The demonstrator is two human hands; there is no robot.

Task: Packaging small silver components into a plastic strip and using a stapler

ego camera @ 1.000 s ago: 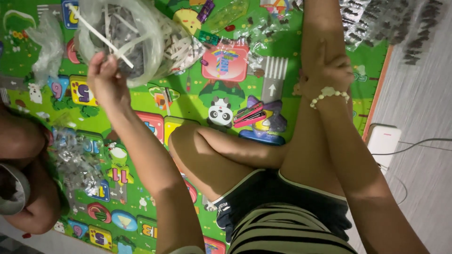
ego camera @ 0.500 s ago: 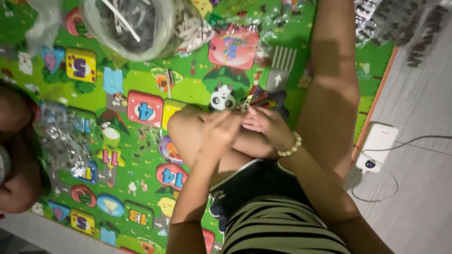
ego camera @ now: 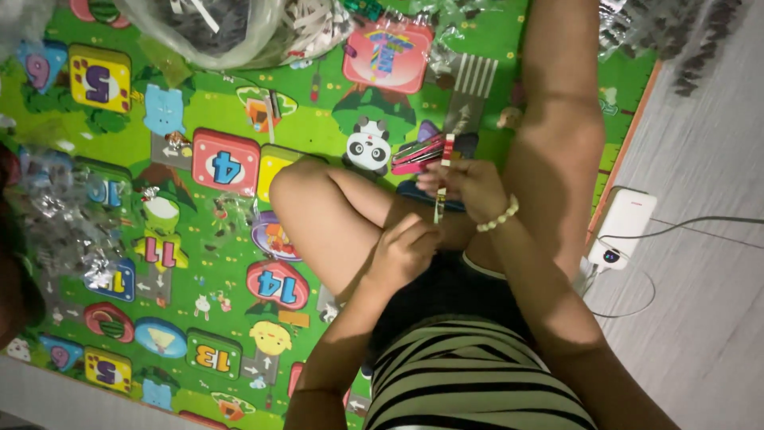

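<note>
Currently right hand (ego camera: 469,185) pinches a thin strip (ego camera: 442,179) upright, left hand (ego camera: 407,251) curled loosely at its 7 o'clock, apparently empty; next needs a steady two-handed grip.

The green numbered foam play mat (ego camera: 199,119) lay under the crossed legs. A clear plastic bag of white strips (ego camera: 231,28) sat at eleven o'clock, crinkled clear wrappers (ego camera: 60,219) at nine, and a white rectangular power bank (ego camera: 625,227) at three, on the grey floor (ego camera: 700,318).
</note>
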